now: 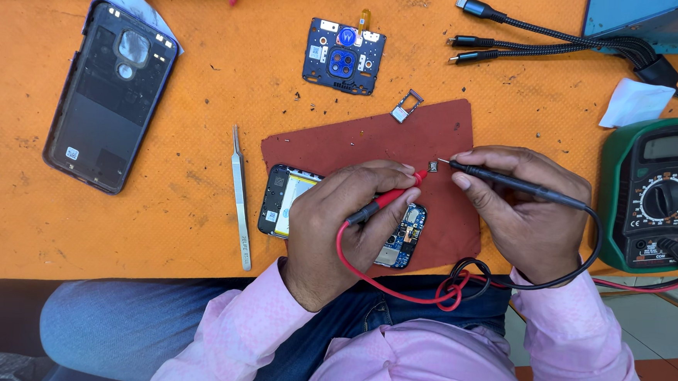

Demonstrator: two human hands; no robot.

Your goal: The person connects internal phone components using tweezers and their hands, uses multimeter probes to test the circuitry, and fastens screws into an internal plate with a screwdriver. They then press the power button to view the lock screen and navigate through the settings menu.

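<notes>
My left hand [345, 222] grips a red test probe [389, 201] whose tip points at a tiny dark component [433, 167] on the red-brown mat [372, 142]. My right hand [520, 204] holds a black test probe [509, 182], its tip touching the same component from the right. Under my left hand lies an opened phone body [284, 203] with its board exposed. Red and black leads [458, 286] loop over my lap toward the green multimeter [652, 195] at the right.
On the orange table: a phone back cover [112, 93] at left, metal tweezers [240, 197], a blue camera board [344, 57], a SIM tray [407, 105], a multi-head charging cable [548, 39], a white tissue [634, 101].
</notes>
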